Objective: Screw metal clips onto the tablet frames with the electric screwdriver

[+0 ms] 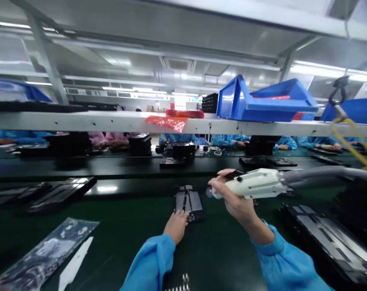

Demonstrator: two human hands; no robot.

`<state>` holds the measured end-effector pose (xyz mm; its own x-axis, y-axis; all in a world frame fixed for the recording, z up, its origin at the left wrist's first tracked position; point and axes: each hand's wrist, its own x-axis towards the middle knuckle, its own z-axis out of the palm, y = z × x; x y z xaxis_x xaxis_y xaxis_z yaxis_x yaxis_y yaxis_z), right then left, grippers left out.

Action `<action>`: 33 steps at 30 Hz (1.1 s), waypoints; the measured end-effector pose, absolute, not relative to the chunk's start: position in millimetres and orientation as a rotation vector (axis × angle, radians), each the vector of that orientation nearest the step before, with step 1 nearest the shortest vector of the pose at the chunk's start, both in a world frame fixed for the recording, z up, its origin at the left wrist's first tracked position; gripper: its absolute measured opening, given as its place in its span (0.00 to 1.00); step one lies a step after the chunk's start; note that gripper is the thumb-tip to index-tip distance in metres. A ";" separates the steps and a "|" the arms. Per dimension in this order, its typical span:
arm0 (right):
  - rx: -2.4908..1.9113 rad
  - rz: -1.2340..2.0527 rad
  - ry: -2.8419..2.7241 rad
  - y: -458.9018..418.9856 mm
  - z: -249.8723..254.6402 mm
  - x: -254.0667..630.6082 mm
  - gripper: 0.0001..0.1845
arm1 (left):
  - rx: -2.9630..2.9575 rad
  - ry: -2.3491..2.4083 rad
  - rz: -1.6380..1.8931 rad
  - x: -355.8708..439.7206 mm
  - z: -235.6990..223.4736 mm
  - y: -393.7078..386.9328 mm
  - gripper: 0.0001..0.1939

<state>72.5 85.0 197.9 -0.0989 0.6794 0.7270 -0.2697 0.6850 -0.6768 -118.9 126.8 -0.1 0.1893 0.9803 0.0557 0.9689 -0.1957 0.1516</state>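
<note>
My left hand (176, 226) has its fingers closed on the near left corner of a small opened electronic device (193, 204), dark-framed with grey battery-like panels. The device lies flat on the dark green table. My right hand (236, 202) is wrapped around a white air-gun-like tool (257, 184), held above the table to the right of the device. Its round nozzle points left, and a grey hose (319, 173) runs off to the right. The nozzle and device are apart.
Stacked device trays (331, 238) lie at right, more devices (63, 194) at left. A clear patterned bag (49, 252) and a white strip (75, 262) lie near left, with another hand at the edge. Overhead, a shelf (116, 121) carries blue bins (262, 101). Co-workers sit beyond.
</note>
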 end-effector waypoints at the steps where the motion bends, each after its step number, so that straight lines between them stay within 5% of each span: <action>1: -0.301 0.777 -1.453 85.5 217.6 67.5 0.13 | 2.319 2.007 0.212 -128.6 7.0 136.0 0.25; 7: -0.080 0.617 -1.330 104.7 313.5 35.0 0.14 | 2.117 2.291 0.201 -153.1 38.1 132.2 0.26; 12: -0.088 0.533 -1.190 139.3 341.0 40.0 0.16 | 2.173 2.375 0.411 -193.1 87.6 97.4 0.25; 20: -0.076 0.399 -1.102 163.7 347.1 62.3 0.14 | 2.483 2.145 1.832 -254.9 226.0 66.8 0.18; 23: -0.115 0.379 -1.148 165.9 348.0 56.8 0.13 | 2.641 1.959 2.102 -233.1 297.4 75.1 0.13; 28: -0.177 0.403 -1.234 173.4 344.9 50.1 0.15 | 2.812 1.881 1.835 -185.6 387.5 128.1 0.13; 33: -0.170 0.433 -1.285 176.0 343.1 51.9 0.15 | 2.623 1.908 1.381 -157.1 421.2 186.2 0.19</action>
<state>51.9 176.0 343.1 0.2152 0.4038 0.8892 -0.2168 0.9076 -0.3596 -157.1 186.2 421.2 0.1394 0.6295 0.7644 0.9227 -0.3627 0.1304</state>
